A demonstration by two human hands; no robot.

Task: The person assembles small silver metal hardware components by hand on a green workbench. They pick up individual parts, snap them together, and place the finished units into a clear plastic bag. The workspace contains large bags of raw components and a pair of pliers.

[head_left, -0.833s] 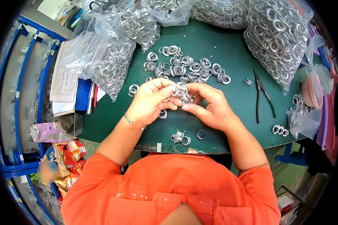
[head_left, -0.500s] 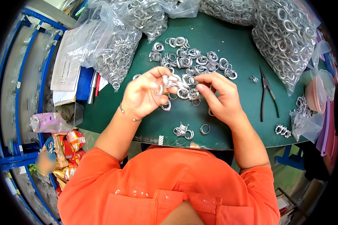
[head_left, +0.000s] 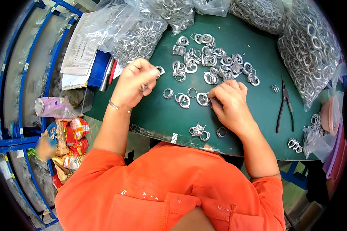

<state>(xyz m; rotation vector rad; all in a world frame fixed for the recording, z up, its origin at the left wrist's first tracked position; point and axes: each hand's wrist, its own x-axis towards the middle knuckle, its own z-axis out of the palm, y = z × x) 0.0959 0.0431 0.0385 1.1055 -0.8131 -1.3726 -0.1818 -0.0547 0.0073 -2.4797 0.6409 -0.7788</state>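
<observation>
My left hand [head_left: 133,84] is raised over the left of the green table, fingers curled and blurred, with a bit of silvery metal, apparently a ring, showing in them. Beside its fingertips lies a silver ring [head_left: 160,71]. My right hand [head_left: 231,104] is low over the table with fingers bent together, thumb and forefinger at a cluster of silver rings [head_left: 202,99]; its grip is partly hidden. Left of that cluster lie more rings [head_left: 183,101] and a single ring [head_left: 168,93]. Beyond the hands spreads a heap of silver rings [head_left: 209,60]. Nearer me sit a crown-shaped ring [head_left: 197,130] and a plain ring [head_left: 221,132].
Clear plastic bags of rings [head_left: 310,50] line the table's far side. Black-handled pliers [head_left: 284,106] lie at the right, near a pink cup [head_left: 329,114]. Papers [head_left: 79,54] and a red pen [head_left: 112,72] are at the left, beside a blue rack [head_left: 25,73].
My left hand has moved left and away from the right hand, its fingers curling in. The bunch of rings between the hands is no longer held up there. The whole view has shifted slightly.
</observation>
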